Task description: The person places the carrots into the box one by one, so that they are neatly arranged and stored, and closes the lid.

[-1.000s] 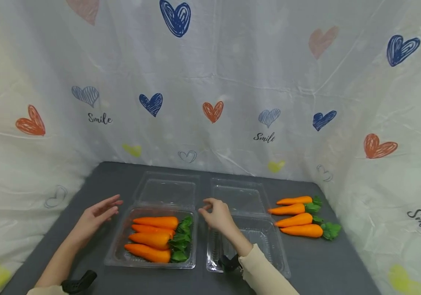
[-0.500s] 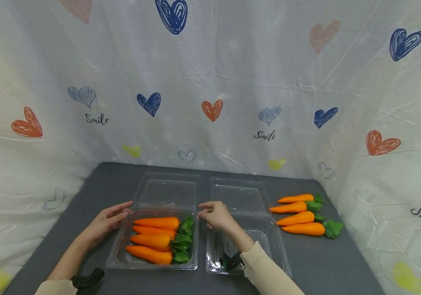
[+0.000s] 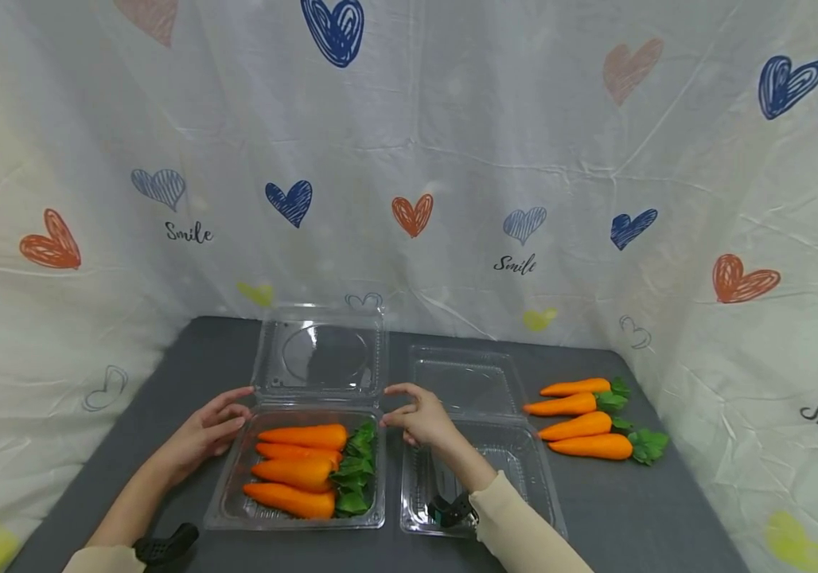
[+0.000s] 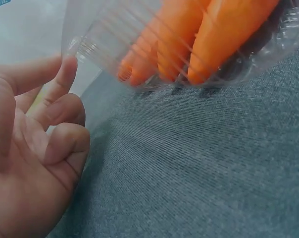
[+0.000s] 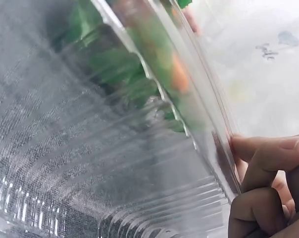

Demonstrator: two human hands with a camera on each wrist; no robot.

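Note:
The left clear plastic clamshell container (image 3: 223,517) holds several orange carrots (image 3: 294,469) with green leafy tops. Its lid (image 3: 323,354) is tilted up at the hinge behind the base. At the lid's lower left edge, my left hand (image 3: 201,438) pinches with thumb and forefinger; the left wrist view shows the other fingers (image 4: 73,141) curled. On the opposite side, my right hand (image 3: 423,418) holds the lid's right edge, with fingertips right at the plastic in the right wrist view. The right forearm passes over a second clear container.
The second clamshell container (image 3: 548,509) stands to the right, its lid (image 3: 462,382) folded back flat. Several loose carrots (image 3: 588,446) lie beyond it on the grey tabletop (image 3: 638,525). A heart-printed curtain (image 3: 452,159) closes off the back and sides.
My left hand has moved right and in to the container's edge, while the right hand has shifted slightly. The left container's lid has risen from lying flat to a steep tilt.

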